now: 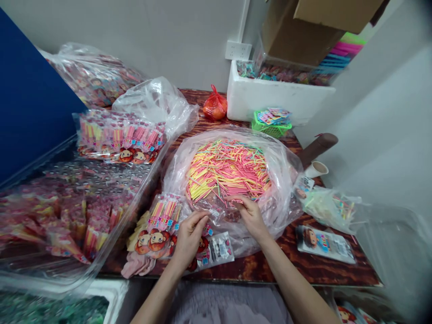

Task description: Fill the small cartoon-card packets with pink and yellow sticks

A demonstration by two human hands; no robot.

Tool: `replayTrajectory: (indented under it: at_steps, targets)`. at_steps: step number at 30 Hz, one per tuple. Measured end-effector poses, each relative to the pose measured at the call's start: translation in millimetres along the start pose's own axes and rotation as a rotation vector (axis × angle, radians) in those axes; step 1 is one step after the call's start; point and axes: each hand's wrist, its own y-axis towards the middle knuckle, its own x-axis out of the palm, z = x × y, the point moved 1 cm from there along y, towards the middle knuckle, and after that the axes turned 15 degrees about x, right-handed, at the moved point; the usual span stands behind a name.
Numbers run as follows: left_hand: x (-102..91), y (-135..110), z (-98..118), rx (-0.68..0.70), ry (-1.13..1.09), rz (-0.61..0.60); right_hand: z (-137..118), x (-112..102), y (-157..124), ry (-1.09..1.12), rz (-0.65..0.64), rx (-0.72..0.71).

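A large clear plastic bag lies open in the middle, heaped with thin pink, yellow and green sticks. My right hand is closed at the near edge of the heap, with a small bunch of pink sticks between thumb and fingers. Just to its left, my left hand pinches the edge of a clear plastic packet; much of that packet is hard to make out. Beneath and beside the left hand lie printed packets, some with sticks inside, and a flat silver packet.
At left, a clear bin holds many filled packets, with more packets stacked behind. A foam box, green basket and red bag stand at the back. To the right are a paper cup and packet stack.
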Motion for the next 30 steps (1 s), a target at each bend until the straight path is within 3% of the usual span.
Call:
replayTrajectory:
  at_steps: [7, 11, 13, 16, 23, 30]
  targets:
    - [-0.4, -2, 4, 0.014, -0.008, -0.006, -8, 2, 1, 0.087, 0.024, 0.046]
    - [3.3, -3, 7, 0.009, -0.028, -0.016, -24, 13, 9, 0.522, 0.060, 0.153]
    - [5.7, -3, 9, 0.002, -0.042, -0.025, -34, 23, 13, 0.706, 0.004, 0.190]
    - [7.2, -3, 11, -0.009, -0.076, -0.014, -46, 36, 15, 0.802, -0.083, 0.231]
    - [3.5, -5, 11, -0.039, -0.117, 0.076, -46, 44, -2, 0.708, -0.089, 0.312]
    - [1.0, -6, 14, -0.041, -0.164, 0.090, -61, 44, -25, 0.347, -0.212, 0.316]
